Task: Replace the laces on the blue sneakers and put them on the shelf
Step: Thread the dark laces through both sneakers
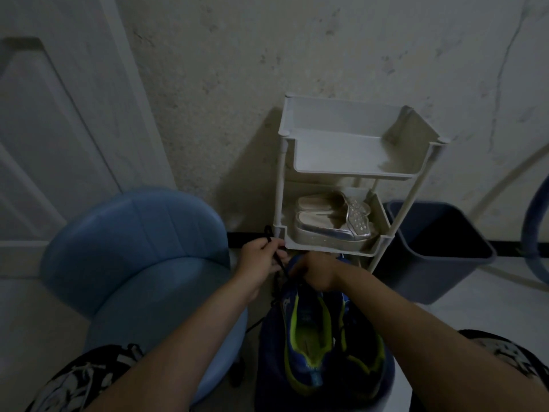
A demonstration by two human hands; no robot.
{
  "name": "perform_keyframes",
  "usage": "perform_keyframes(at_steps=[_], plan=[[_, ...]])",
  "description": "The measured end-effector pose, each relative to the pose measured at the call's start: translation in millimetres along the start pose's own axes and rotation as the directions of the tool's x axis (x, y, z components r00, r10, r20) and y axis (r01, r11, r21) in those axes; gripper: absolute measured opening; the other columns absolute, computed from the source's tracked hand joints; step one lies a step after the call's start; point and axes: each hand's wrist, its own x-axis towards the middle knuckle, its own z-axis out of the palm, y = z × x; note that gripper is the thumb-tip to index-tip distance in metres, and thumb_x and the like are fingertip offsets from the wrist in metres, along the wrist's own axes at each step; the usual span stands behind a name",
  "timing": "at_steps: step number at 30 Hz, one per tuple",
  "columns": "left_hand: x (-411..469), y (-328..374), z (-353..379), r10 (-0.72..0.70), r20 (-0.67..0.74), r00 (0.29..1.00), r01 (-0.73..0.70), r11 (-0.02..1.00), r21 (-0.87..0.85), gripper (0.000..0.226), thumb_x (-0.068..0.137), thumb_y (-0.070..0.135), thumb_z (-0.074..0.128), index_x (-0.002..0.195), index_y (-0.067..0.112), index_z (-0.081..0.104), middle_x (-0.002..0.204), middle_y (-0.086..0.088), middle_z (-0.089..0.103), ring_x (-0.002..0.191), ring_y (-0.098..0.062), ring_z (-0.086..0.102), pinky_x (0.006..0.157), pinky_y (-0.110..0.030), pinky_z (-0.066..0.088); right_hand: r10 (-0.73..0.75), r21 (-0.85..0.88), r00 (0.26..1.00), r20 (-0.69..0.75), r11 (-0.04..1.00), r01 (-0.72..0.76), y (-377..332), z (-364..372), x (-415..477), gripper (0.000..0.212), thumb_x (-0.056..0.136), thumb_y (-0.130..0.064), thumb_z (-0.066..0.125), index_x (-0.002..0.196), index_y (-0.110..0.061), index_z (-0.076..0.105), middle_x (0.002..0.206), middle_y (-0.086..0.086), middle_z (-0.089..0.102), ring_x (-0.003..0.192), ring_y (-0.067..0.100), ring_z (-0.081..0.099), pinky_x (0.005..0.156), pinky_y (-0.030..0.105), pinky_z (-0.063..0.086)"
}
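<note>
Sneakers point(309, 337), lace point(277, 261) in left hand point(258, 258)

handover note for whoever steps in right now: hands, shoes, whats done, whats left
Left hand: pinches the black lace, pulled up and taut.
Right hand: curled round the front of one of the blue sneakers.
Sneakers: side by side in front of the person, below the white shelf; silver sandals sit on a lower tier.
Done: lacing under way; how far is hidden by the hands.
Left: finish lacing both, then put them on the shelf.
</note>
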Motion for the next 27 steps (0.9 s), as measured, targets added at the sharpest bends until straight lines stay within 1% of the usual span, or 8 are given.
perform_keyframes(at_steps=[8,11,13,15,18,21,24,27], plan=[[6.8,1.2,-14.1,-0.085,-0.16,0.983,0.066,0.99,-0.121,0.024,0.103,0.01,0.038,0.097,0.009,0.061,0.057,-0.001,0.04,0.051,-0.014,0.041,0.054,-0.028,0.043,-0.025,-0.181,0.998,0.055,0.983,0.034,-0.4,2.6,0.1,0.049,0.093,0.003,0.047,0.132,-0.023,0.064,0.141,-0.001,0.057,0.133,0.017,0.049,0.107,0.023,0.035],[18.5,4.3,-27.7,-0.063,-0.27,0.961,0.066,0.998,0.002,0.023,0.102,0.013,0.038,0.105,0.01,0.061,0.064,-0.002,0.043,0.05,-0.013,0.037,0.041,-0.023,0.029,-0.008,-0.201,0.998,0.059,0.979,0.02,0.2,7.5,7.3,0.046,0.093,0.0,0.049,0.131,-0.023,0.064,0.139,-0.001,0.058,0.129,0.019,0.052,0.108,0.028,0.04],[26.1,2.3,-37.3,-0.091,-0.274,0.957,0.135,0.98,0.147,0.026,0.1,0.013,0.039,0.114,0.009,0.061,0.075,-0.006,0.051,0.057,-0.017,0.044,0.043,-0.024,0.032,-0.002,-0.221,0.999,0.042,0.975,0.011,1.2,12.1,15.5,0.043,0.094,-0.005,0.051,0.129,-0.025,0.065,0.137,-0.001,0.059,0.127,0.021,0.055,0.106,0.032,0.044],[31.0,-5.6,-44.7,-0.068,-0.241,0.968,0.177,0.869,0.462,0.029,0.099,0.014,0.044,0.121,0.003,0.059,0.09,-0.011,0.06,0.071,-0.023,0.058,0.055,-0.029,0.046,0.011,-0.243,1.0,0.006,0.97,-0.009,1.0,17.6,23.4,0.037,0.095,-0.015,0.055,0.128,-0.029,0.066,0.136,-0.001,0.059,0.124,0.024,0.056,0.103,0.035,0.047],[30.6,-23.8,-51.7,-0.077,-0.193,0.978,0.204,0.541,0.816,0.044,0.096,0.01,0.052,0.139,0.002,0.045,0.127,-0.02,0.058,0.109,-0.032,0.06,0.086,-0.033,0.05,0.046,-0.33,0.998,-0.032,0.942,-0.054,-5.0,26.3,32.7,0.032,0.095,-0.027,0.058,0.126,-0.025,0.066,0.132,0.004,0.061,0.117,0.027,0.058,0.095,0.037,0.05],[22.7,-33.5,-59.0,-0.192,-0.095,0.977,0.153,0.314,0.937,0.057,0.098,0.01,0.049,0.149,0.006,0.024,0.145,-0.018,0.04,0.127,-0.03,0.048,0.105,-0.036,0.041,0.061,-0.453,0.996,-0.069,0.887,-0.086,-10.9,34.9,38.7,0.034,0.093,-0.03,0.06,0.125,-0.017,0.063,0.126,0.01,0.062,0.113,0.029,0.06,0.089,0.038,0.05],[17.0,-33.8,-65.1,-0.318,-0.027,0.948,0.068,0.12,0.99,0.046,0.101,0.023,0.048,0.145,0.014,0.041,0.149,-0.009,0.039,0.131,-0.027,0.044,0.109,-0.033,0.038,0.05,-0.531,0.993,-0.111,0.841,-0.102,-15.6,38.1,39.2,0.034,0.093,-0.026,0.06,0.124,-0.011,0.062,0.124,0.013,0.062,0.112,0.031,0.06,0.088,0.039,0.05],[15.8,-35.7,-64.3,-0.358,-0.046,0.932,0.07,0.055,0.996,0.045,0.096,0.031,0.054,0.139,0.015,0.052,0.144,-0.009,0.049,0.127,-0.028,0.05,0.103,-0.035,0.042,0.039,-0.564,0.991,-0.125,0.819,-0.103,-20.2,38.3,40.4,0.032,0.094,-0.022,0.059,0.122,-0.008,0.06,0.123,0.014,0.062,0.109,0.031,0.062,0.086,0.039,0.051]])
